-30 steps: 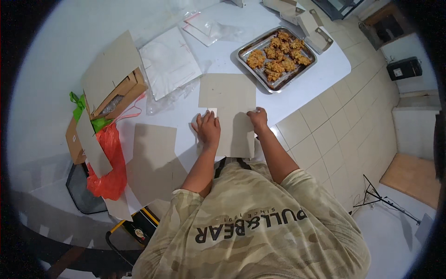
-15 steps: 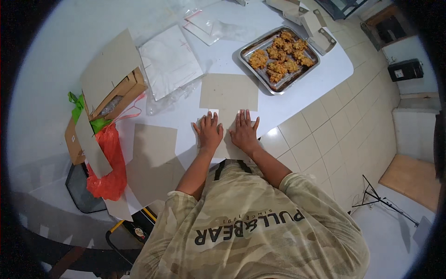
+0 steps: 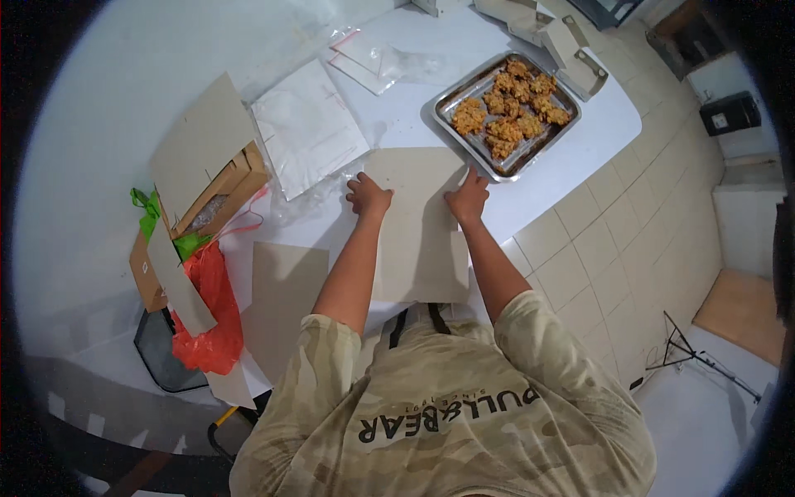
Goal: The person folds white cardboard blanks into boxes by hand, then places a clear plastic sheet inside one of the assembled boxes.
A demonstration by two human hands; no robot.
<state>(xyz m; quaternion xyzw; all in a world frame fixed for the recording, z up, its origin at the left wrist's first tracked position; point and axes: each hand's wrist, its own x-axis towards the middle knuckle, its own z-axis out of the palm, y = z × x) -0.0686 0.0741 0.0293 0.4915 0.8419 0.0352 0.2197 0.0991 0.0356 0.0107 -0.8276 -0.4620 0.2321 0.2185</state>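
A flat grey-beige cardboard box blank (image 3: pixel 421 240) lies before me on the white table, its near end close to my shirt. At its left edge, my left hand (image 3: pixel 369 197) has the thumb on the board and the bent fingers outside the edge. My right hand (image 3: pixel 468 199) holds the opposite edge, with the thumb inward and the fingers toward the tray; some fingertips are hidden. Just beyond the right hand stands a metal tray (image 3: pixel 447 124) with several golden-brown fried pieces (image 3: pixel 503 137).
White paper sheets (image 3: pixel 306 124) in clear plastic lie at the back left. Another cardboard blank (image 3: pixel 286 290) is left of my arm. Further left are an open carton (image 3: pixel 224 195) and a red plastic bag (image 3: pixel 211 315). Folded cardboard boxes (image 3: pixel 567 50) stand behind the tray on the table (image 3: pixel 546 199).
My hands have moved forward and apart, from lying flat on the cardboard to its left and right edges. More of the blank shows between my arms. The whole view has shifted slightly.
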